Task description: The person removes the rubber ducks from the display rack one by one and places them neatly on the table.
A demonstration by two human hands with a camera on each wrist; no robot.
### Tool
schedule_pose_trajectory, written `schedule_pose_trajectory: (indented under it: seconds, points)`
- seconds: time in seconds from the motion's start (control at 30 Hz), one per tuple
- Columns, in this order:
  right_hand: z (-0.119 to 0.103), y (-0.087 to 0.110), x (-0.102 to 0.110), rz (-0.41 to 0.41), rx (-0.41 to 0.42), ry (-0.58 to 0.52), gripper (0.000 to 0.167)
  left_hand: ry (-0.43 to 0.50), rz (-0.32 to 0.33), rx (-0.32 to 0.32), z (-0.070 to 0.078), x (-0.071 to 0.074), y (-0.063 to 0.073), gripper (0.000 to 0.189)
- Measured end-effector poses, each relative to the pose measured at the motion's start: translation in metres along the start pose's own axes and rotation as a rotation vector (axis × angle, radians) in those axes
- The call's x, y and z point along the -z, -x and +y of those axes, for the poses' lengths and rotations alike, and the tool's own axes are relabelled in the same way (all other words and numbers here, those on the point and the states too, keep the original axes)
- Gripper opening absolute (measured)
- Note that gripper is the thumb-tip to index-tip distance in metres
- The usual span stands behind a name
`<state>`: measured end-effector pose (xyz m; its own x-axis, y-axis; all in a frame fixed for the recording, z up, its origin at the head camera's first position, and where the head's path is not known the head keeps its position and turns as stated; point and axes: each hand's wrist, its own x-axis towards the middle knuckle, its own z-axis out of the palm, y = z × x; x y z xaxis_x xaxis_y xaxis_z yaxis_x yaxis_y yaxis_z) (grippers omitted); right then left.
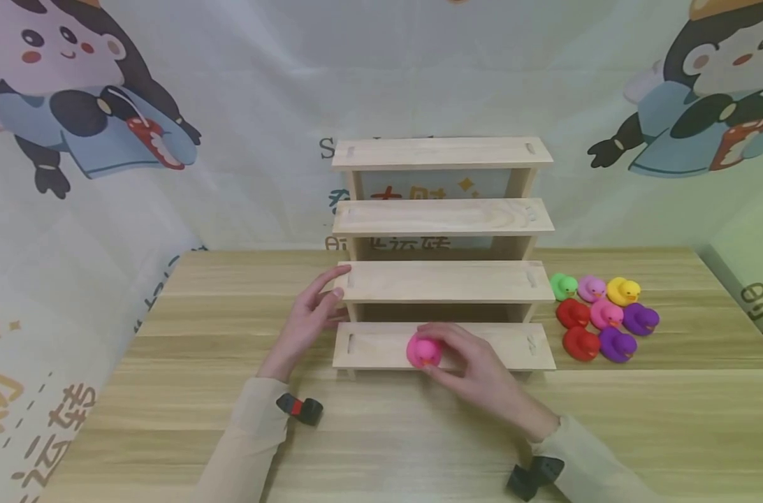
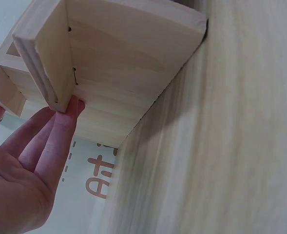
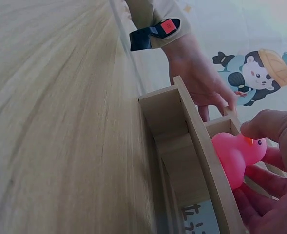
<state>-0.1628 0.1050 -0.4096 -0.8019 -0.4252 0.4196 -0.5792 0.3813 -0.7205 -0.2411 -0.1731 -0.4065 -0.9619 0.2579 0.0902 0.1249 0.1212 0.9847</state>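
Observation:
A bright pink rubber duck (image 1: 423,351) is pinched between the thumb and fingers of my right hand (image 1: 476,363), on the lowest step of a wooden stepped shelf (image 1: 444,281). From the right wrist view, the pink duck (image 3: 236,153) appears close up, with the thumb by its beak. My left hand (image 1: 309,307) holds the left end of the second step from the bottom, its index finger on top of the board. In the left wrist view, other fingers of the left hand (image 2: 31,161) press the board's end from below.
Right of the shelf, several rubber ducks sit grouped on the wooden table (image 1: 243,335): green (image 1: 564,286), yellow (image 1: 623,290), red (image 1: 580,344), purple (image 1: 618,344) and pink (image 1: 606,314) among them. A printed cloth backdrop (image 1: 262,91) hangs behind. Both wrists wear small dark cameras.

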Motion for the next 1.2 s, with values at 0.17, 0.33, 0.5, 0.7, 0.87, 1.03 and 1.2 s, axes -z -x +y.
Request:
schedule_pose_trajectory:
  seconds: [0.17, 0.33, 0.5, 0.7, 0.87, 1.03, 1.2]
  points:
    - [0.0, 0.004, 0.004, 0.004, 0.002, 0.009, 0.043, -0.001, -0.001, -0.003, 0.0, 0.0, 0.0, 0.043]
    - [0.002, 0.008, 0.007, 0.014, -0.016, 0.014, 0.044, -0.02, -0.001, -0.001, 0.0, 0.001, 0.0, 0.043]
    - [0.003, 0.013, 0.012, 0.022, -0.041, 0.016, 0.046, -0.036, -0.002, -0.001, 0.0, 0.002, 0.0, 0.043]
    - [0.004, 0.019, 0.019, 0.03, -0.058, 0.019, 0.046, -0.03, -0.002, 0.0, 0.001, 0.001, 0.001, 0.043]
    - [0.005, 0.025, 0.026, 0.062, -0.058, 0.042, 0.049, -0.029, -0.004, 0.0, 0.001, 0.001, 0.001, 0.043]
    - [0.007, 0.029, 0.033, 0.08, -0.063, 0.069, 0.047, -0.029, -0.005, -0.004, 0.001, 0.001, 0.002, 0.043]
    - [0.007, 0.032, 0.04, 0.099, -0.065, 0.081, 0.047, -0.031, -0.004, 0.002, 0.001, 0.001, 0.002, 0.043]
